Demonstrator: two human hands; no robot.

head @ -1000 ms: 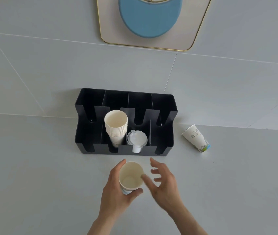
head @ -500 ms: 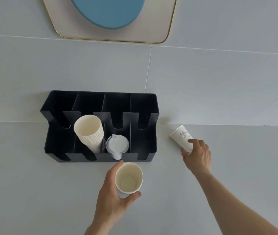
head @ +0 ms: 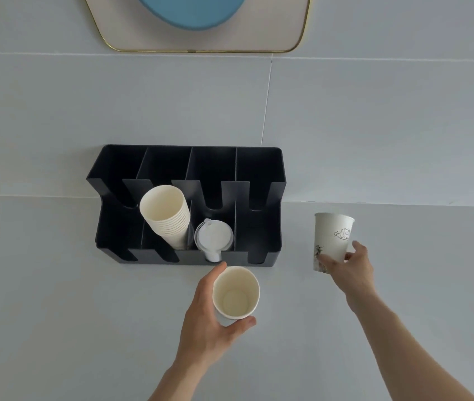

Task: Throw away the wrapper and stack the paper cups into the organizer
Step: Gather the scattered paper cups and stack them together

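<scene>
Nearest the viewer, the left hand grasps a paper cup over the middle of the pale counter, just in front of the organizer's front edge. The cup stands with its long axis close to vertical and its mouth facing up toward the camera, so the cream inside and the round bottom show. The thumb presses the near side of the cup wall and the fingers curl round the far left side, the forefinger tip reaching toward the organizer.

Further right, the right hand holds a second paper cup by its lower part. This cup is upright, mouth at the top, its long axis vertical; a grey printed pattern shows on its white wall. Thumb and fingers pinch opposite sides near the base, the hand half closed around it. Whether its base touches the counter cannot be told.

Beyond them, the black organizer sits against the back edge of the counter at the tiled wall. Its second compartment from the left holds a stack of paper cups, leaning, mouths tilted up and toward the front left. The third compartment holds white lids. The outer two compartments look dark inside.

A gold-rimmed frame hangs on the wall above.
</scene>
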